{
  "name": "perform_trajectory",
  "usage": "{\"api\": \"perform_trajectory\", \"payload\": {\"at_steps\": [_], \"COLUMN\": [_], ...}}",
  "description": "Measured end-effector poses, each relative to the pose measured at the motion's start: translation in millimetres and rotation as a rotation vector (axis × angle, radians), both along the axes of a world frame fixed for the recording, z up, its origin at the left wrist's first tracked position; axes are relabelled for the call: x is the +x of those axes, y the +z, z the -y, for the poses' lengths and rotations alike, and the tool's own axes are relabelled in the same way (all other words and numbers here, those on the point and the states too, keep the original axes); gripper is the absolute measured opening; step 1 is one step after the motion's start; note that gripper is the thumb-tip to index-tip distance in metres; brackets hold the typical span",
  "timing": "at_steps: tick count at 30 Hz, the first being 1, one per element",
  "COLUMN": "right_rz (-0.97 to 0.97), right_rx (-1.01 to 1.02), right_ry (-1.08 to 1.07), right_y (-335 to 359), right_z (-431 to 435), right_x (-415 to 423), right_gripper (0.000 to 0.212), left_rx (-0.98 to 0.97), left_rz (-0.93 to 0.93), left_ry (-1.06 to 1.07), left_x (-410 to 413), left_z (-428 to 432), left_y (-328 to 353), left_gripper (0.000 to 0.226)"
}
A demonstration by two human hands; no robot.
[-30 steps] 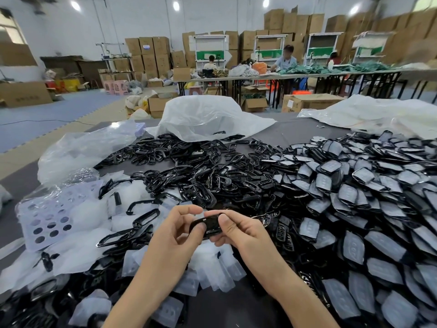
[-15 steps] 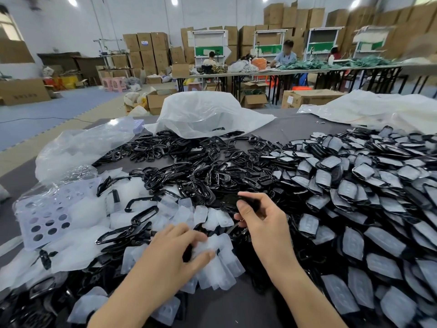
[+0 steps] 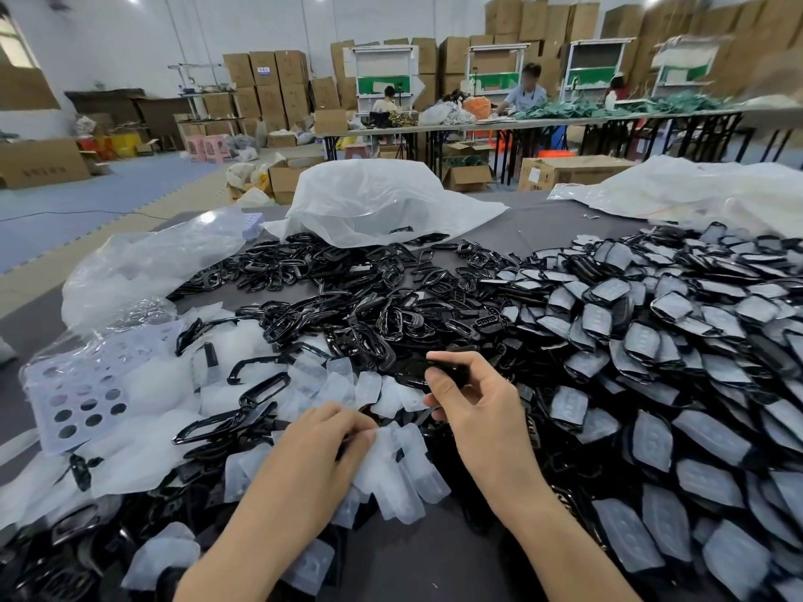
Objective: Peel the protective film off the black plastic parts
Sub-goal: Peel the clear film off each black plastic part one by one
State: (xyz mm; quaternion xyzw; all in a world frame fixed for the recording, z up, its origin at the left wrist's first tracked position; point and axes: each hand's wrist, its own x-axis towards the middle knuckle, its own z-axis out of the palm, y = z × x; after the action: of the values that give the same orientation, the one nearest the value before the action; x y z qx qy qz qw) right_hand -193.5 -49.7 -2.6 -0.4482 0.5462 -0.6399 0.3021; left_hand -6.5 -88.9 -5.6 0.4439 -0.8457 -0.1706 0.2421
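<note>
Right hand [image 3: 476, 406] fingers [image 3: 452, 359] pinch black part [image 3: 413, 369]; left hand [image 3: 326, 441] curled on films [image 3: 402, 473], grip unclear.

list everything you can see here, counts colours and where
film-covered parts: many, black under grey film, heaped on the right
bare frames: many, glossy black, heaped mid-table
peeled film pieces: many, translucent white, heaped at the front
plastic bags: at least three, clear or white, left, back centre, back right
perforated sheet: one, pale lilac, left side of the table
table: one, grey, under it all
cardboard boxes: many, brown, stacked at the far wall
people: at least two, seated at the far tables
black part: one, black, in the right hand
left hand: on the film heap, fingers bent, grip unclear
right hand: pinches the black part
</note>
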Motion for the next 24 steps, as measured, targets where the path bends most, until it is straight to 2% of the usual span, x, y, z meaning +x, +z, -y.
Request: {"api": "perform_trajectory", "payload": {"at_steps": [4,7,9,12,15,19,22,24], "right_rz": [0.185,0.311,0.331,0.348,0.402,0.464,0.495,0.502], "right_rx": [-0.026,-0.009,0.0,0.001,-0.009,-0.01,0.002,0.014], "right_ry": [0.056,0.119,0.134,0.11,0.078,0.059,0.054,0.05], "right_y": [6,9,9,8,7,6,5,3], "right_z": [0,-1,0,0,2,4,4,4], "right_x": [1,2,4,3,0,-1,-1,-2], "right_gripper": [0.021,0.022,0.022,0.021,0.018,0.017,0.015,0.012], "left_rx": [-0.032,0.057,0.159,0.215,0.259,0.26,0.268,0.227], "left_rz": [-0.259,-0.453,-0.496,-0.535,-0.632,-0.621,-0.536,-0.493], "left_ry": [0.06,0.04,-0.012,-0.045,-0.031,-0.051,-0.05,-0.034], "left_x": [-3,-8,-10,-13,-14,-13,-14,-17], "left_z": [0,-2,-4,-8,-10,-10,-12,-14], "left_y": [2,5,5,5,10,13,11,11], "left_gripper": [0.019,0.02,0.023,0.029,0.023,0.016,0.03,0.029]}}
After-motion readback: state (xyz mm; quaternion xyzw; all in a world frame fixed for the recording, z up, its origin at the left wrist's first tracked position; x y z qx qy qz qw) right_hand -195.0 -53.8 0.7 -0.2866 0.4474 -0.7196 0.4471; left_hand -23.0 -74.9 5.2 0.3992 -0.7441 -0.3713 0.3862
